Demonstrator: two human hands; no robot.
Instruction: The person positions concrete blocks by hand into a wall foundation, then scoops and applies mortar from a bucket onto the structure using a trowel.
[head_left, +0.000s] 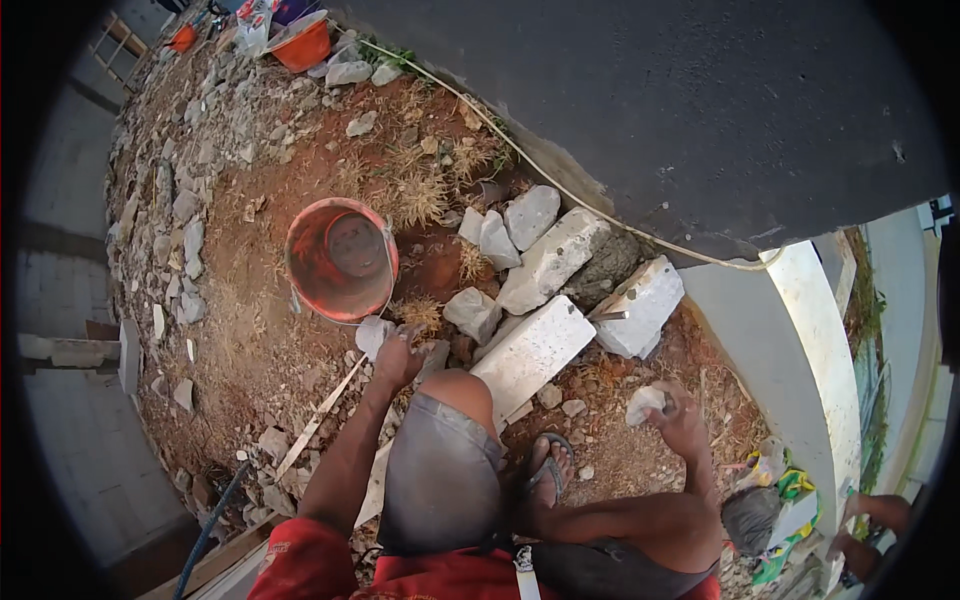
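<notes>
My left hand is closed around a pale grey stone, just below the rim of an orange bucket. The bucket is tilted toward me, with grey residue inside. My right hand grips a white stone chunk above the soil, right of my sandalled foot. Between my hands lies a long white block. Beyond it, wet grey mortar sits between a rough white block and another white block. A short wooden handle sticks out there; its other end is hidden.
A dark wall stands at the upper right, with a pale hose along its base. Rubble covers the left side. Another orange bucket stands far off. Someone else's hand shows at lower right, near a colourful sack.
</notes>
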